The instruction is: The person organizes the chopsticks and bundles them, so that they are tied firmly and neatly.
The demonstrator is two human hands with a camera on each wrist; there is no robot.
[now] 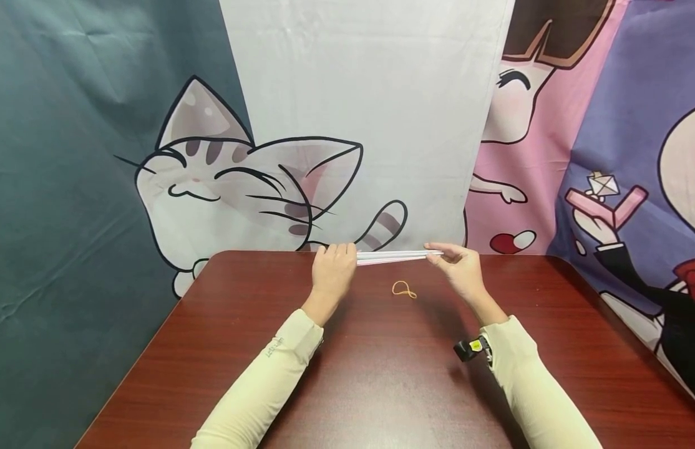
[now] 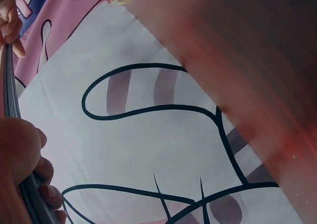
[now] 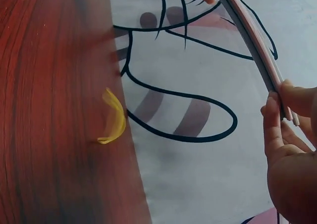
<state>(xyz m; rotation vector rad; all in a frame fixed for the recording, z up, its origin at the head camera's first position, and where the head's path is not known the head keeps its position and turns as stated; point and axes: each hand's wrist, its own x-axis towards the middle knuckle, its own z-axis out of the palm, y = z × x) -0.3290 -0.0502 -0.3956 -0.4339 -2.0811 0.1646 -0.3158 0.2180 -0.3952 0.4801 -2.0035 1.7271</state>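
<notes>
A bundle of thin, straight sticks in white, grey and pink is held level above the far part of the table. My left hand grips its left end, fingers curled around it in the left wrist view. At the other end, my right hand pinches the tips between thumb and fingers; the stick ends poke out just past the fingertips in the right wrist view. A yellow rubber band lies loose on the table below the bundle, touched by neither hand.
The dark red wooden table ends just behind the hands. Beyond its far edge hangs a cloth backdrop printed with a cartoon cat and figures. A black strap device sits at the right cuff.
</notes>
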